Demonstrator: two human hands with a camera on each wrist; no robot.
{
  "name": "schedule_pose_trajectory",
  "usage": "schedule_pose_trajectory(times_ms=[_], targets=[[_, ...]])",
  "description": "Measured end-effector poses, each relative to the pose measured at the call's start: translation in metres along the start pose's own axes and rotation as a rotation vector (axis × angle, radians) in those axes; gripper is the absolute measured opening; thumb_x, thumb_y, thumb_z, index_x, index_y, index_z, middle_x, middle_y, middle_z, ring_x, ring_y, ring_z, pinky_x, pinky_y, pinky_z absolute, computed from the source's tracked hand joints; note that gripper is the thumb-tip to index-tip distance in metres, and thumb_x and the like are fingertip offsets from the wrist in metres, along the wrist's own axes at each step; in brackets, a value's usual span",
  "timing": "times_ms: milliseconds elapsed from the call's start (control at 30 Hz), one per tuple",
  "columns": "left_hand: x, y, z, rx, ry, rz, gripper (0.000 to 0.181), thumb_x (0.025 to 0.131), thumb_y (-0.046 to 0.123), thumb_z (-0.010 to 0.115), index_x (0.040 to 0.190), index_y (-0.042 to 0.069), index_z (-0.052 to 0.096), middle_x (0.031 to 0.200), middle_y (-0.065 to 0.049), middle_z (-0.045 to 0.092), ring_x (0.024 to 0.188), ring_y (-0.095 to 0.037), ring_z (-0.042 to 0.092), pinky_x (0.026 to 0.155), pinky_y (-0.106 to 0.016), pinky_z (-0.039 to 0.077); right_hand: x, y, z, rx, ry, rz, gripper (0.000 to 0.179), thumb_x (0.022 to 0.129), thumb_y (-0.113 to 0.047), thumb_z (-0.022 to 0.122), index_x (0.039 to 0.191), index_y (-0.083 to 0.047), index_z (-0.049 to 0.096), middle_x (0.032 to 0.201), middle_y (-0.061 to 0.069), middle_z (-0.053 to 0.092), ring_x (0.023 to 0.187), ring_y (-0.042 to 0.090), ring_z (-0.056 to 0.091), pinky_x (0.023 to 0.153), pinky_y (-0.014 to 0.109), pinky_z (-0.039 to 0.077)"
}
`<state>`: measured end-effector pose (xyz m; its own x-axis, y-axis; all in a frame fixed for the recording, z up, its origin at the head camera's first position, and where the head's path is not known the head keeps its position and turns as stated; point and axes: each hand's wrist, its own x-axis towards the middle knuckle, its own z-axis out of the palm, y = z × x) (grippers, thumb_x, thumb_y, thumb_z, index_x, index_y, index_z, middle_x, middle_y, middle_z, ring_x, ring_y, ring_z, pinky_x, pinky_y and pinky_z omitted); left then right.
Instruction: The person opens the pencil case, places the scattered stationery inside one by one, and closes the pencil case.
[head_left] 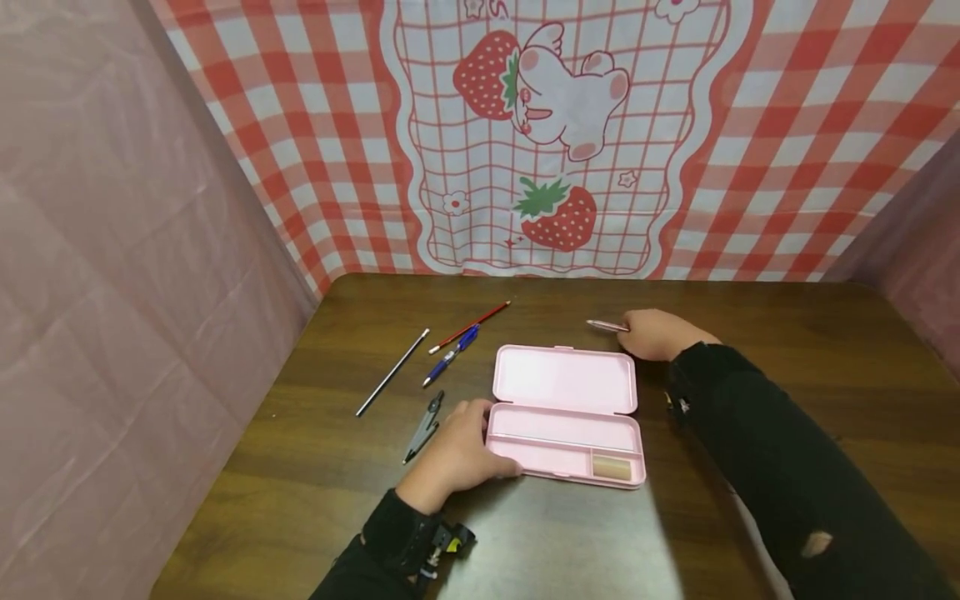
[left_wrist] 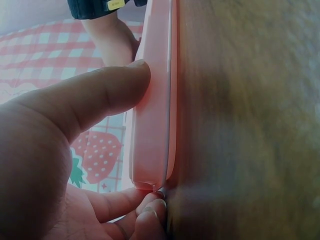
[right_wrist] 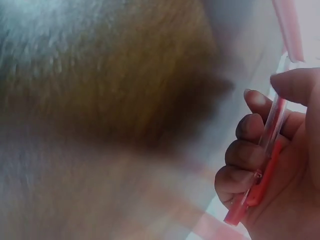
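Observation:
An open pink pencil case (head_left: pixel 564 380) lies on the table, its lid folded back. My left hand (head_left: pixel 462 446) grips the case's left end. In the left wrist view its thumb (left_wrist: pixel 107 92) lies along the case's front wall (left_wrist: pixel 152 115), with the other fingers at the end corner. A tan block (head_left: pixel 611 467) sits in the case's small front right compartment. Beyond the lid's right corner, my right hand (head_left: pixel 657 334) holds a pen (head_left: pixel 604 325). The right wrist view shows this pen with a clear barrel and red clip (right_wrist: pixel 265 175), fingers curled around it.
Left of the case lie a compass (head_left: pixel 424 429), a blue pen (head_left: pixel 451 356), a red pencil (head_left: pixel 472 327) and a dark striped pencil (head_left: pixel 392 373). A red checked cloth (head_left: pixel 330 150) hangs behind the table (head_left: pixel 720 533), and a pink cloth (head_left: pixel 135 275) on the left.

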<state>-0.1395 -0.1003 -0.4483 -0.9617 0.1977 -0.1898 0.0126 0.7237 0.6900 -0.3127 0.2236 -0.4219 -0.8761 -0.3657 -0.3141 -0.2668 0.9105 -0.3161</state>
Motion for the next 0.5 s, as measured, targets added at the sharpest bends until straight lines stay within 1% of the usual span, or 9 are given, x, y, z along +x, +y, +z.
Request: schedule_pose_trajectory(times_ms=[100, 167, 300, 433, 500], targets=[[0.0, -0.001, 0.0, 0.001, 0.0, 0.002, 0.091, 0.065, 0.037, 0.097, 0.138, 0.003, 0.054, 0.116, -0.008, 0.055, 0.101, -0.023, 0.053, 0.09, -0.047, 0.048, -0.005, -0.002, -0.002, -0.015, 0.031, -0.002, 0.029, 0.106, -0.024, 0.05, 0.106, 0.003, 0.06, 0.084, 0.011, 0.058, 0.077, 0.028, 0.054, 0.076, 0.046, 0.044], [0.0, -0.001, 0.001, 0.001, -0.001, -0.001, 0.092, 0.065, 0.037, 0.097, 0.139, 0.003, 0.054, 0.116, -0.008, 0.055, 0.101, -0.023, 0.054, 0.09, -0.048, 0.048, -0.007, -0.005, -0.004, -0.014, 0.061, -0.003, 0.03, 0.107, -0.026, 0.05, 0.108, 0.003, 0.06, 0.085, 0.012, 0.058, 0.079, 0.029, 0.054, 0.077, 0.047, 0.045], [-0.001, 0.0, 0.0, 0.001, -0.003, -0.008, 0.093, 0.065, 0.037, 0.096, 0.14, 0.003, 0.053, 0.118, -0.009, 0.056, 0.102, -0.023, 0.054, 0.091, -0.049, 0.048, -0.011, -0.009, -0.011, -0.003, 0.099, -0.015, 0.031, 0.109, -0.022, 0.047, 0.115, 0.005, 0.06, 0.091, 0.014, 0.059, 0.084, 0.031, 0.055, 0.08, 0.05, 0.044], [0.0, 0.001, 0.0, -0.001, -0.005, -0.008, 0.092, 0.066, 0.037, 0.096, 0.14, 0.002, 0.053, 0.118, -0.01, 0.056, 0.102, -0.023, 0.054, 0.091, -0.049, 0.048, -0.017, -0.014, -0.019, -0.007, 0.123, -0.049, 0.03, 0.109, -0.019, 0.045, 0.119, 0.006, 0.06, 0.094, 0.014, 0.06, 0.085, 0.031, 0.055, 0.08, 0.05, 0.044], [0.0, 0.001, 0.0, -0.005, -0.003, -0.006, 0.092, 0.066, 0.036, 0.096, 0.14, 0.003, 0.053, 0.117, -0.009, 0.056, 0.101, -0.023, 0.054, 0.091, -0.048, 0.048, -0.02, -0.017, -0.021, -0.002, 0.147, -0.06, 0.029, 0.109, -0.019, 0.046, 0.12, 0.005, 0.06, 0.094, 0.014, 0.061, 0.085, 0.031, 0.055, 0.08, 0.051, 0.045]])
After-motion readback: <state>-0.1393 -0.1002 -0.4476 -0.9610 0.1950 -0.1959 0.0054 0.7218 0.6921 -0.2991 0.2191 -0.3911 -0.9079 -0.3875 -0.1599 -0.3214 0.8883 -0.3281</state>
